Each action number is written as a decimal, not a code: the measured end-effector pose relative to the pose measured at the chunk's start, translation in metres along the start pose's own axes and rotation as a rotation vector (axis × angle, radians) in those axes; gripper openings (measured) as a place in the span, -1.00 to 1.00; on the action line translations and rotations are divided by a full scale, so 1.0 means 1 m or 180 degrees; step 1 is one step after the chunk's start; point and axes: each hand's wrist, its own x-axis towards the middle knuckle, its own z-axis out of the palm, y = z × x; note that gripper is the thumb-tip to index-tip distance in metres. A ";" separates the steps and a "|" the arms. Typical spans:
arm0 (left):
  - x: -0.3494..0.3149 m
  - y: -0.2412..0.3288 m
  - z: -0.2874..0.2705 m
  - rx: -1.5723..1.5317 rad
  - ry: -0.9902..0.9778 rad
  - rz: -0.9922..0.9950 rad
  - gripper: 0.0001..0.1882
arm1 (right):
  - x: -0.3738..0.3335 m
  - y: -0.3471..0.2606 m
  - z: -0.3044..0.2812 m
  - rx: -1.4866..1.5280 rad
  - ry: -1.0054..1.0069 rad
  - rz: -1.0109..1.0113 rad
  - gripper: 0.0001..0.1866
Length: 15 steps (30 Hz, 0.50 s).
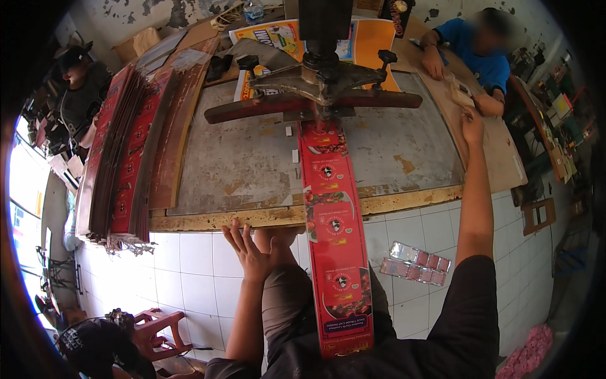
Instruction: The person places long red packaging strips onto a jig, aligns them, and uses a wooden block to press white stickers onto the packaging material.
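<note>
A long red printed strip (334,221) runs from beneath a metal press head (322,82), over the table's front edge and down across my lap. My left hand (250,252) is open, its fingers spread against the worn wooden front edge (252,218) of the table, left of the strip. Reaching out to the right side, my right hand (472,128) has its fingers curled in beside a small tan packet (461,95). A co-worker's hands are close to that packet too. What my right fingers grip, if anything, is too small to tell.
Stacks of red printed strips (136,158) fill the table's left side. Colourful printed sheets (369,54) lie behind the press. A person in blue (464,47) sits far right. Clear packs (416,262) lie on the tiled floor, and a red stool (161,331) stands lower left.
</note>
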 end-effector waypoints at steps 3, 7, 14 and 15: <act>-0.002 -0.001 -0.001 0.0038 0.0000 0.0000 0.11 | -0.002 -0.010 0.000 0.0011 -0.0116 0.0174 -0.61; -0.003 -0.002 0.001 0.0036 -0.0025 -0.0017 0.11 | 0.000 -0.002 0.000 0.0042 -0.0052 0.0193 -0.62; 0.000 0.000 0.003 -0.0006 0.0022 -0.0014 0.09 | 0.009 0.019 0.005 0.0251 0.0221 -0.0136 -0.62; 0.000 0.001 0.005 -0.0019 0.0027 -0.0005 0.08 | 0.010 0.028 0.002 0.0258 0.0228 -0.0107 -0.61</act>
